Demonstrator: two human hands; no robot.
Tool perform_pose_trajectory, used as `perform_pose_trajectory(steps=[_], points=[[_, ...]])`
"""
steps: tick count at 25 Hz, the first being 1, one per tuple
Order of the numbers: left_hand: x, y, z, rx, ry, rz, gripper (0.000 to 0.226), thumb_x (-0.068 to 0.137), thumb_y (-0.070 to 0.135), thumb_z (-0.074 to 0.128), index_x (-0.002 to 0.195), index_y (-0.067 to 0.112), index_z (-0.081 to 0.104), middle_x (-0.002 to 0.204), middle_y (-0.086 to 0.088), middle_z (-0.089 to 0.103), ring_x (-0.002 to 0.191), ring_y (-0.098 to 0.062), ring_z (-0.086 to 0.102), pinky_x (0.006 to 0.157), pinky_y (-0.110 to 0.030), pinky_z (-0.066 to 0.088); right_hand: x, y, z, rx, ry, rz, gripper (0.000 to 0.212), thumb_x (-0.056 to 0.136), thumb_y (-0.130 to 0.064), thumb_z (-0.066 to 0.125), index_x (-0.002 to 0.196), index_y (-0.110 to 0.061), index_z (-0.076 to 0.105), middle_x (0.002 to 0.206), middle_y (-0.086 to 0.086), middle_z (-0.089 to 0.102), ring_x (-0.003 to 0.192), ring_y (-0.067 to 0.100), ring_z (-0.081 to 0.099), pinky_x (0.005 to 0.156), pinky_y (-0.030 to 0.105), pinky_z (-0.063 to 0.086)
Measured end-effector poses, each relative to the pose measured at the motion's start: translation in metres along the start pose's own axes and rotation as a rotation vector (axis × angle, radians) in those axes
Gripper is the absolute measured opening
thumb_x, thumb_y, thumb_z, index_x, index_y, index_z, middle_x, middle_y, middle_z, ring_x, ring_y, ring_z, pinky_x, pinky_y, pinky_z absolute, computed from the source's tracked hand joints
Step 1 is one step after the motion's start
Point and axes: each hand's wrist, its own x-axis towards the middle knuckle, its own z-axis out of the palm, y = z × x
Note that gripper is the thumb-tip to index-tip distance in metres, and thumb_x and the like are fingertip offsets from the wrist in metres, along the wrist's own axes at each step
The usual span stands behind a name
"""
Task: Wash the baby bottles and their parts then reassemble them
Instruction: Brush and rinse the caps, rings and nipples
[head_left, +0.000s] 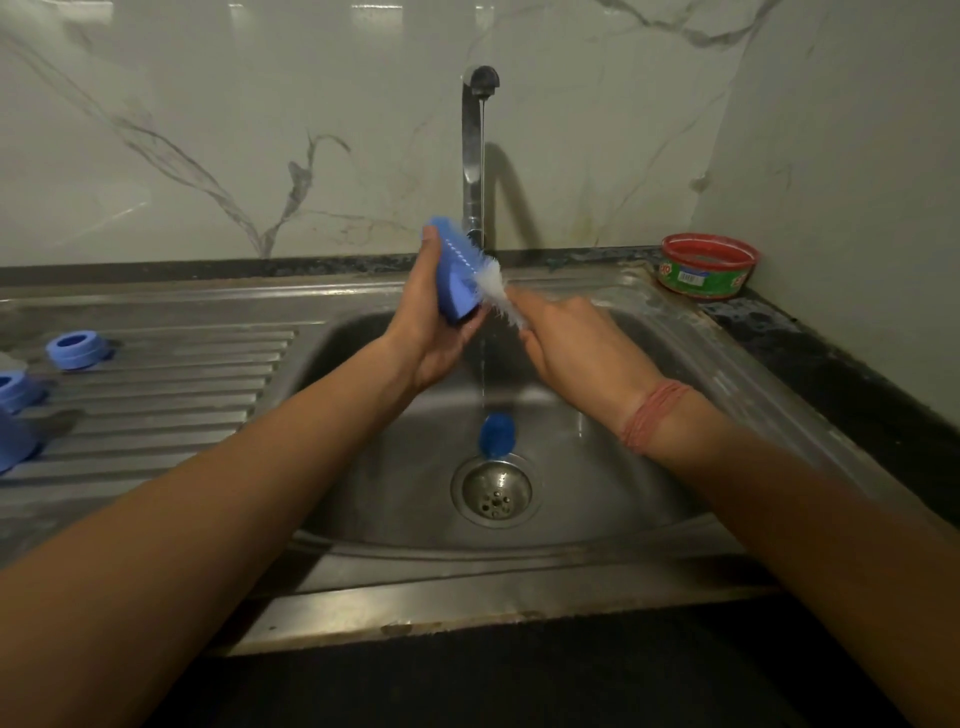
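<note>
Blue plastic cap (457, 280) sits in the left hand (434, 332), fingers curled round it, over the sink (675, 332) and beside the thin water stream (483, 364). The right hand (566, 348) is blurred; it seems to grip a white bristle brush (498, 291) pushed against the cap. For a good scrub, keep the cap steady, turn it slowly, and work the bristles into the inner edge. Two blue rings (78, 351) wait on the drainboard (171, 395); another blue part (497, 435) lies near the drain (496, 491).
</note>
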Motion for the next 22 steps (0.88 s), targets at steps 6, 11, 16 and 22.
perform_pose_trajectory(steps=[6, 11, 16, 22], points=[[-0.017, -0.028, 0.020, 0.171, -0.143, -0.117, 0.042, 0.103, 0.038, 0.045, 0.136, 0.012, 0.050, 0.122, -0.014, 0.062, 0.105, -0.020, 0.065, 0.089, -0.030, 0.058, 0.003, 0.019, -0.007, 0.032, -0.004, 0.084, 0.042, 0.097, -0.017, 0.044, 0.140, -0.015, 0.042, 0.113, 0.019, 0.064, 0.097, 0.036, 0.062, 0.082, 0.040, 0.051], [-0.006, -0.010, 0.008, -0.002, -0.001, 0.037, 0.042, 0.099, 0.039, 0.051, 0.128, 0.008, 0.054, 0.108, -0.014, 0.068, 0.092, -0.022, 0.071, 0.079, -0.033, 0.061, 0.000, 0.005, -0.004, 0.010, 0.006, 0.044, 0.044, 0.097, -0.013, 0.044, 0.141, -0.017, 0.040, 0.105, 0.015, 0.064, 0.086, 0.031, 0.063, 0.072, 0.033, 0.049], [0.002, 0.001, -0.005, 0.088, 0.061, 0.093, 0.041, 0.100, 0.045, 0.049, 0.129, 0.016, 0.053, 0.109, -0.010, 0.069, 0.093, -0.021, 0.071, 0.083, -0.035, 0.060, -0.004, -0.009, 0.004, -0.023, -0.034, -0.016, 0.047, 0.099, -0.010, 0.043, 0.144, -0.017, 0.034, 0.099, 0.012, 0.062, 0.076, 0.024, 0.061, 0.067, 0.036, 0.053], [-0.010, -0.027, 0.013, 0.139, -0.086, -0.115, 0.037, 0.101, 0.041, 0.049, 0.127, 0.016, 0.054, 0.118, -0.014, 0.065, 0.100, -0.022, 0.068, 0.088, -0.035, 0.058, 0.002, 0.009, -0.009, 0.025, -0.007, 0.095, 0.049, 0.098, -0.017, 0.046, 0.146, -0.019, 0.035, 0.116, 0.017, 0.062, 0.100, 0.032, 0.062, 0.085, 0.038, 0.051]])
